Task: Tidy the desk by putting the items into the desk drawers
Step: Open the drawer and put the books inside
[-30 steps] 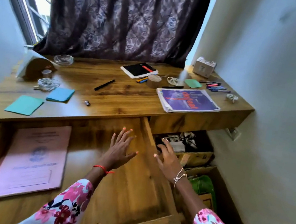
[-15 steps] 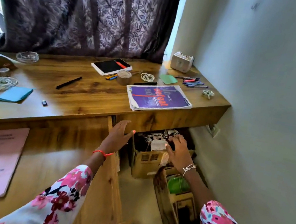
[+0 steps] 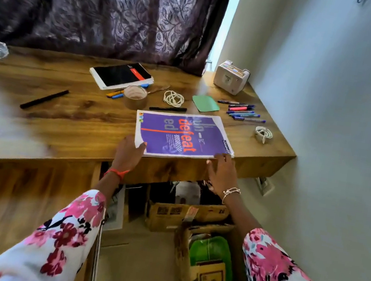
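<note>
Booklet [image 3: 184, 135] lies flat on the desk [image 3: 81, 124], between the two hands. Its near edge sits right at the desk lip.

Left hand [image 3: 128, 153]: thumb on the cover at the near-left corner, fingers hidden below. Reads as a pinch.
Right hand [image 3: 222, 172]: fingertips on the near-right corner, thumb along the front edge underneath. Can't tell if that pinch has closed.

Handling, my read:
- Thin stack with a smooth printed cover. Light, floppy, probably slick.
- It will sag in the middle if lifted by one corner, so a two-corner hold makes sense.
- Edges look slightly fanned, and loose sheets could slide out. Clamp through the full thickness.
- Easiest pickup is to drag it toward the body over the lip, then get fingers under it.

Clearance:
- Just beyond the hands, a black pen [image 3: 167, 108] lies close to the booklet's far edge. A tape roll [image 3: 135, 96], cable coil [image 3: 174, 98] and green pad [image 3: 205, 103] are near it. Pushing forward would sweep them, so pull back instead.
- Beyond and right of the right hand are markers [image 3: 244, 111] and a second cable [image 3: 263, 134], with the wall [image 3: 336, 138] close behind. Little room on that side.
- Below the hands, cardboard boxes [image 3: 183, 214] sit under the desk. A dropped booklet lands in them.
- Left of and below the left hand, the open drawer [image 3: 13, 206] shows a wide bare wood floor. Carry left and down, and keep the booklet level over the drawer's side wall.
</note>
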A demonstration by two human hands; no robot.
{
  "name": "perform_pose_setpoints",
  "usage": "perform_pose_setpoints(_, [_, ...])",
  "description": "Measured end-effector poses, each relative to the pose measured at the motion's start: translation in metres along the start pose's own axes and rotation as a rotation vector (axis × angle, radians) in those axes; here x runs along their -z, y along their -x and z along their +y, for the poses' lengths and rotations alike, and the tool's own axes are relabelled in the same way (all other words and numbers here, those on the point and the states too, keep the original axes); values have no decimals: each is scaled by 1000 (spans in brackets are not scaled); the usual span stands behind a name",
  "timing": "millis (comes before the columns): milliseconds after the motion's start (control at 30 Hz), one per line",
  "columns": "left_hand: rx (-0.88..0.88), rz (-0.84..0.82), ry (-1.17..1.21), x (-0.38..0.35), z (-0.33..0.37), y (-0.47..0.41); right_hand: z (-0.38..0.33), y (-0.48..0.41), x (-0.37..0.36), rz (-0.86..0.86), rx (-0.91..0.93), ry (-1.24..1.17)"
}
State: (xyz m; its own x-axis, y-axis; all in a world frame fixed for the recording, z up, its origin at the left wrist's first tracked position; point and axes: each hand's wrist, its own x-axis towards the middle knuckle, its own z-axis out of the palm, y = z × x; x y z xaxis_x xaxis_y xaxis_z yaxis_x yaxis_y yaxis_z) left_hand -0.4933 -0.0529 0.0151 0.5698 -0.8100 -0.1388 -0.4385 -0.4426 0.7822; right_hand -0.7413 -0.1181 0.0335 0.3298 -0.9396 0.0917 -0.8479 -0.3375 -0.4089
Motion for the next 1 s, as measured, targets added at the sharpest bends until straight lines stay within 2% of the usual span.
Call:
perform_pose_setpoints(200, [150,39,-20,-16,14,-39,15,-68,-1,-16,-154,88])
perform_pose_setpoints(500, [353,99,-77,-24,27,-82,22,-146,-13,-183,-334,-22])
perform_pose_setpoints(633, [399,155,-117,-28,27,-90,23,-165,-17,-159,-408,-60])
perform_pose_setpoints(1000, [421,185,57,-24,21,-94,33,-182,-16,-171,-506,-270])
